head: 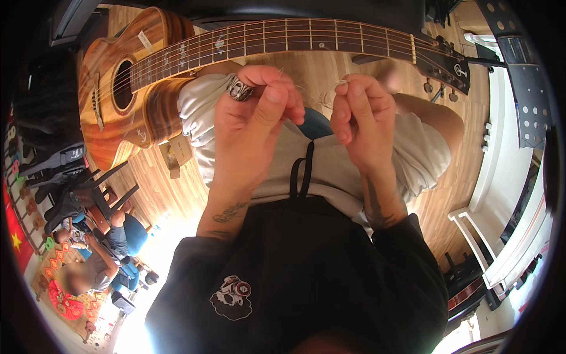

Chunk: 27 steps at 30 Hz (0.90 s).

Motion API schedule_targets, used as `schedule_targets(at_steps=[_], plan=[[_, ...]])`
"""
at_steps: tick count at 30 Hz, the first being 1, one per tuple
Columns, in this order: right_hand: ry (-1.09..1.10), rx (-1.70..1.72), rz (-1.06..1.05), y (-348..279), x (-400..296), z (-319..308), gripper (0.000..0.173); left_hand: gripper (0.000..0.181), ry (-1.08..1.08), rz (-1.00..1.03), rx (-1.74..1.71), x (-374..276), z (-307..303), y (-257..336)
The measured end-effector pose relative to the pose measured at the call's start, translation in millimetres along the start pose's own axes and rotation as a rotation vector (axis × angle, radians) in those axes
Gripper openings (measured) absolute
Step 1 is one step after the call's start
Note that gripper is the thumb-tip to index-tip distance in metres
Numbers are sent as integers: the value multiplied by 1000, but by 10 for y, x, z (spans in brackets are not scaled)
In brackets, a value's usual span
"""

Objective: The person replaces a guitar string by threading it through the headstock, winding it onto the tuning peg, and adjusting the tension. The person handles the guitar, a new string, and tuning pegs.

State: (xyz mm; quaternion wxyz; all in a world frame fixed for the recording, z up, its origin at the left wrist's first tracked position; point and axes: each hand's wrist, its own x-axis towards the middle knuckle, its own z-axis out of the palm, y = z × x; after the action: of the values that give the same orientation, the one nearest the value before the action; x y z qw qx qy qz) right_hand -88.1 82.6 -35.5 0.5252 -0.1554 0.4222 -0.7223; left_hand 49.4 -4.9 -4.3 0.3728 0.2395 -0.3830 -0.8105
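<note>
Both of my hands are raised over my lap, side by side and apart. My left hand, with a large silver ring, pinches a thin wire-like strand between thumb and fingers. Thumb and index finger of my right hand are pinched on a fine strand too, and loose loops show beside it. Whether it is one length is too fine to tell. Beyond the hands lies an acoustic guitar, its strung fretboard running left to right to the dark headstock.
An opened small cardboard box sits on the wooden floor below the guitar body. At left are a dark stool, gig bags and seated people. A white frame stands at right.
</note>
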Motion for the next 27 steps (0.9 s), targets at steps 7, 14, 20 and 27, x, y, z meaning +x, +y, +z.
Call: schedule_targets(at_steps=[7, 14, 20, 27], plan=[[74, -61, -52, 38, 0, -84, 18, 11, -68, -275, -202, 13, 25, 27], [50, -22, 57, -108, 25, -64, 19, 9, -58, 86, 506, 32, 129, -167], [74, 22, 20, -79, 51, -87, 19, 5, -132, 161, 916, 125, 148, -260], [120, -46, -44, -140, 51, -180, 16, 5, -84, 93, 962, 284, 376, -402]])
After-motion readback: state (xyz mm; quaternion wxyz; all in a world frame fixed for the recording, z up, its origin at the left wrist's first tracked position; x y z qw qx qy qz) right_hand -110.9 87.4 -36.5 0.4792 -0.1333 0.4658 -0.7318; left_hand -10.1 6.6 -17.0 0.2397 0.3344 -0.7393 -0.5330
